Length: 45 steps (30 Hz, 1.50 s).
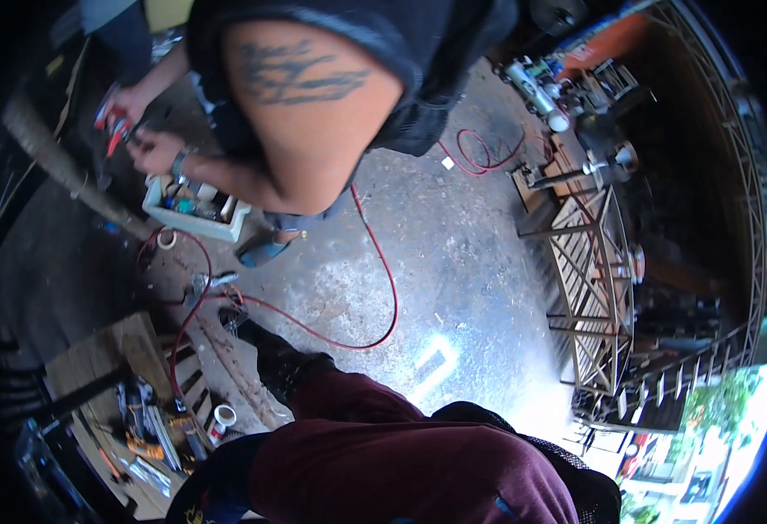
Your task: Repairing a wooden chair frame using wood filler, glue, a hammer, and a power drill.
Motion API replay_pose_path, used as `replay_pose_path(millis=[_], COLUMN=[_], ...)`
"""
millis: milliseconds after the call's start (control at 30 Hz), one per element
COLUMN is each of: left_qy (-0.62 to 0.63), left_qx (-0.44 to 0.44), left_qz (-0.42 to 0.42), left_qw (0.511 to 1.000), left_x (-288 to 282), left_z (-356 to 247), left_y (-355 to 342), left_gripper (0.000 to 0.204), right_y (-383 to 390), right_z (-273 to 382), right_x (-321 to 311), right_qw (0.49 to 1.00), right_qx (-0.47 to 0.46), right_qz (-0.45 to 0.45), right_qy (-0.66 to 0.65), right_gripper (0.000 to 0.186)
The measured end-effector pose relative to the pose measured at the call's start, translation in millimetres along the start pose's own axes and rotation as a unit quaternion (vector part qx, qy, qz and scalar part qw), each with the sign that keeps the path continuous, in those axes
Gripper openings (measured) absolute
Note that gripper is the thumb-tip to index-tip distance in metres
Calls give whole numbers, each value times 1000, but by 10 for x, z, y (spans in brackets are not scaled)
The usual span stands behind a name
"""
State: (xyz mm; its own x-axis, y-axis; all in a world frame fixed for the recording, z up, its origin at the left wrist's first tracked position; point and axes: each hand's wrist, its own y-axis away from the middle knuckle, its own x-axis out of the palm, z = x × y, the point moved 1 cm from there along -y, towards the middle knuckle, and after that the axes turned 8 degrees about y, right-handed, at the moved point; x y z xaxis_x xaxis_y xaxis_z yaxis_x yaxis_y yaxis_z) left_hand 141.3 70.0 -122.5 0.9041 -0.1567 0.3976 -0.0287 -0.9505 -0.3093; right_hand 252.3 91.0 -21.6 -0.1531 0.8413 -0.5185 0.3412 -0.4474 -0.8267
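Observation:
Neither of my hands shows; only my maroon-clothed legs and a dark shoe come in from the lower edge. Across from me a co-worker leans over, and their two hands are at a red-handled hand tool, too small to name surely. Below those hands sits a pale box with assorted items in it. Nearest to my left side is a wooden work surface that bears a yellow-and-black power tool, other tools and a white cup-like container.
A red hose loops across the concrete floor. A roll of tape lies near the box. On the right stand a slatted wooden bench and, farther back, machinery with a pale cylinder. A long pole slants at the left.

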Motion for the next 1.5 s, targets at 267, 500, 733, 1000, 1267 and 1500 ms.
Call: replay_pose_path(millis=[267, 500, 733, 1000, 1267, 1500], left_qy=[52, 51, 51, 46, 14, -571], left_qx=[-42, -52, -49, 3, -70, 134], left_qz=[83, 109, 96, 20, -304, -179], left_qw=[994, 991, 993, 999, 950, 790], left_x=[653, 702, 527, -157, -612, -143], left_z=[255, 177, -155, -769, -1864, -1636], left_y=[-205, -327, -290, -149, 431, 434], left_gripper=[75, 73, 71, 69, 52, 101], right_y=[228, 81, -22, -460, -697, -819], right_z=[-435, -687, -220, 756, 1154, 260], right_x=[-34, -326, 205, 738, 264, -202], right_qw=[999, 999, 995, 968, 854, 845], right_qx=[1, -11, -55, -167, -165, -197], right_qz=[31, 32, 37, 27, -12, 254], right_qy=[29, -10, -74, -188, -494, -427], right_gripper=[22, 24, 25, 27, 26, 61])
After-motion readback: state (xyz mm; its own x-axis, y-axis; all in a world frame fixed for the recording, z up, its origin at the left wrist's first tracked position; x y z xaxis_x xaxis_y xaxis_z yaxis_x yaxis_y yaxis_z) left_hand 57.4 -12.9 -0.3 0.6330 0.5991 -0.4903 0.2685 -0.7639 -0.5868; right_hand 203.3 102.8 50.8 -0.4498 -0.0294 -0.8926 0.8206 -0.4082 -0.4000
